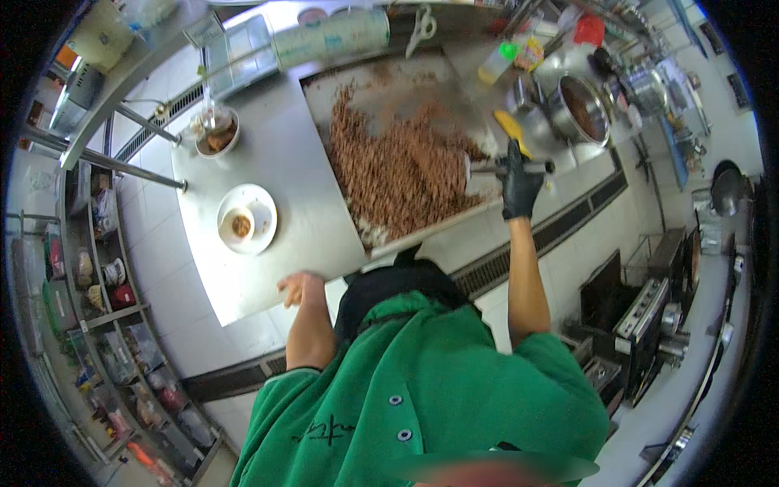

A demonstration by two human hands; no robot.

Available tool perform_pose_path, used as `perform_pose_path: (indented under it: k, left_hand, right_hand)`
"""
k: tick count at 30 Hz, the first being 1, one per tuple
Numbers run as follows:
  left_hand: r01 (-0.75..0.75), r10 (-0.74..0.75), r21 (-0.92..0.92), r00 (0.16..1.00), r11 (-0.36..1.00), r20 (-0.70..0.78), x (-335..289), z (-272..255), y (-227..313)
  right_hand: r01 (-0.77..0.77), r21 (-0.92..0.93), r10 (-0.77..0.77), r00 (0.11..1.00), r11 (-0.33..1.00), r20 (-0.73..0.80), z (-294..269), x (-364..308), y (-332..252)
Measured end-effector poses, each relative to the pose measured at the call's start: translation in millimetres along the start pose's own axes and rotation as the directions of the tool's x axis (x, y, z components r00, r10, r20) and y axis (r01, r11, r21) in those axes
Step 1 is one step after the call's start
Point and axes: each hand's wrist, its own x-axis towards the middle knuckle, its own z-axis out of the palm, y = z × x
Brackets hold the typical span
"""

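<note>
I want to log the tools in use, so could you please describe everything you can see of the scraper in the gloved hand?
The scraper has a flat, pale metal blade and a dark bar handle that looks like metal. The right hand, in a black glove, grips the handle, so part of it is hidden. The blade lies at the right edge of the griddle, against the heap of brown minced food. Its edge is blurred, so wear or residue cannot be told.

steel counter (pixel 276 162) | griddle (pixel 422 89) | white plate (pixel 258 213) | bowl (pixel 217 134)
</note>
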Motion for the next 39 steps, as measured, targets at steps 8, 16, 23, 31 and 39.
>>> perform_pose_path:
  k: [8,16,23,31,39]
  left_hand:
    - [-0.044,0.044,0.023,0.999,0.999,0.016,-20.2,-46.0,6.1]
    - [0.004,-0.005,-0.011,1.0,1.0,-0.02,-25.1,-54.4,10.7]
    - [-0.02,0.019,-0.05,1.0,0.999,-0.022,-22.9,-45.5,5.5]
    - [-0.028,0.026,-0.038,0.998,0.999,-0.061,-12.1,-23.6,2.0]
    - [-0.198,0.201,0.098,0.979,0.975,-0.025,-17.5,-29.9,-3.5]
  right_hand:
    - [0.32,-0.072,-0.315,0.946,0.945,0.071,39.0,-24.9,-38.6]
    - [0.378,0.11,-0.39,0.914,0.919,0.116,20.9,-46.7,-38.0]
    - [0.108,0.556,-0.258,0.946,0.824,0.197,68.1,-25.7,31.6]
    - [0.305,0.487,-0.489,0.815,0.818,0.312,78.9,-50.7,0.9]
    - [0.489,0.06,-0.472,0.793,0.87,0.387,58.4,-48.6,103.8]
